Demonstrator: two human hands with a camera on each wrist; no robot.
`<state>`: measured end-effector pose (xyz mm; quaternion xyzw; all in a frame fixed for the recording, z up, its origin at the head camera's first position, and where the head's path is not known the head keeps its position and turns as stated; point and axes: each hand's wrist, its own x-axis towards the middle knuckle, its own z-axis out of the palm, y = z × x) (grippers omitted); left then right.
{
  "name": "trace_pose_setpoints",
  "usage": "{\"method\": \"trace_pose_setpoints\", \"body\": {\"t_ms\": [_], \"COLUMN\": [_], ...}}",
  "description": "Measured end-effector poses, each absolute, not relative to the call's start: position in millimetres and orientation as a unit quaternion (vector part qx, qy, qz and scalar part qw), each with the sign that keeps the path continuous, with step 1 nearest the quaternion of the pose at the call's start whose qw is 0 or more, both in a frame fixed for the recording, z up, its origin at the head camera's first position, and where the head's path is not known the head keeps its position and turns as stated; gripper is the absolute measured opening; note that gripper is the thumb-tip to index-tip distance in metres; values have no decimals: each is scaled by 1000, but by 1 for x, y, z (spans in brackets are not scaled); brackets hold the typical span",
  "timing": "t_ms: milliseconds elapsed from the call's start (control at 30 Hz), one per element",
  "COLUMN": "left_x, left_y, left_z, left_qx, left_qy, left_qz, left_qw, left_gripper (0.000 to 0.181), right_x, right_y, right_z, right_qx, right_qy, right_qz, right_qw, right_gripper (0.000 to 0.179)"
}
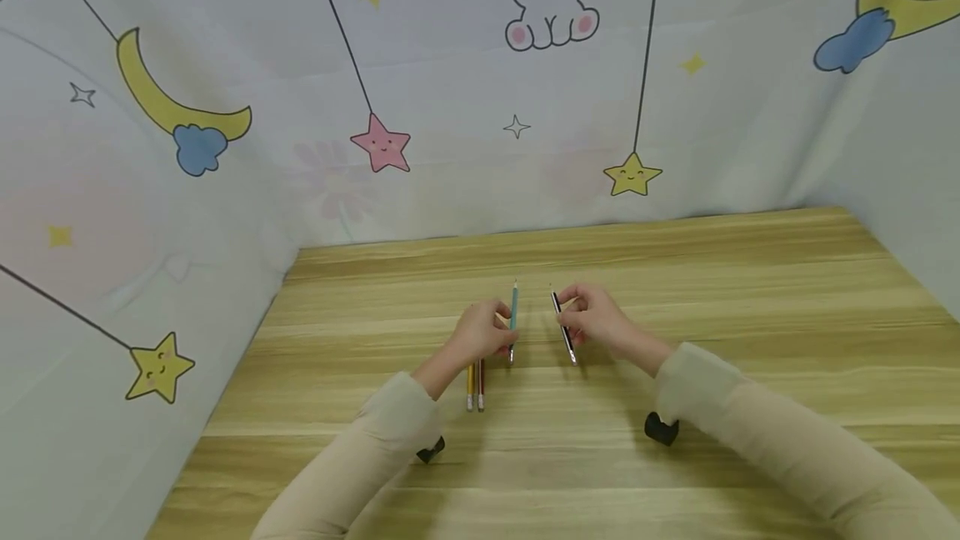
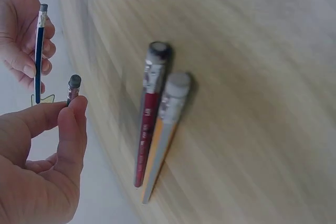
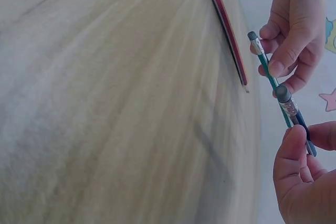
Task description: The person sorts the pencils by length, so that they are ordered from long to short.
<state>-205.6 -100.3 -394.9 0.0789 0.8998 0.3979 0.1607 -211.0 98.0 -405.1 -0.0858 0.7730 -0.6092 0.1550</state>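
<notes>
My left hand (image 1: 482, 330) pinches a teal-green pencil (image 1: 514, 307) between thumb and fingers, its point away from me and its eraser end toward me. To the right, my right hand (image 1: 595, 317) pinches a dark pencil (image 1: 562, 327) with light stripes, slightly tilted. Both pencils are held above the table, apart from each other. Below my left hand lie a yellow pencil (image 2: 160, 142) and a dark red pencil (image 2: 148, 124), side by side on the wood. In the head view their far parts are hidden behind my left hand and wrist.
The wood-grain table (image 1: 570, 473) reaches back to a white cloth (image 1: 450, 65) printed with stars, moons and a rabbit. Black wrist pieces (image 1: 662, 428) hang beneath both sleeves.
</notes>
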Motion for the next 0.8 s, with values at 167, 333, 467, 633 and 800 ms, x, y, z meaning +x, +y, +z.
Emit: {"method": "trace_pose_setpoints", "body": {"t_ms": [167,333,467,633,800], "left_x": [-199,-192,-184,-176,-171], "left_y": [-108,-112,-114,-114,-114], "left_z": [-400,-403,-406,-410,-411], "left_qx": [85,81,77,83,80], "left_qy": [908,914,921,927,936], "left_qz": [380,367,353,339,321], "left_qw": [158,152,145,135,122], "left_gripper": [34,40,47,51,52], "right_x": [-208,-205,-203,-201,-200], "right_y": [94,89,85,81,77], "right_z": [-409,-411,-414,-418,-421], "right_qx": [-88,-91,-94,-98,-101], "right_qy": [773,778,781,780,775], "right_qz": [-607,-599,-593,-594,-597], "right_qw": [161,166,170,173,184], "right_gripper": [31,31,31,30,29]}}
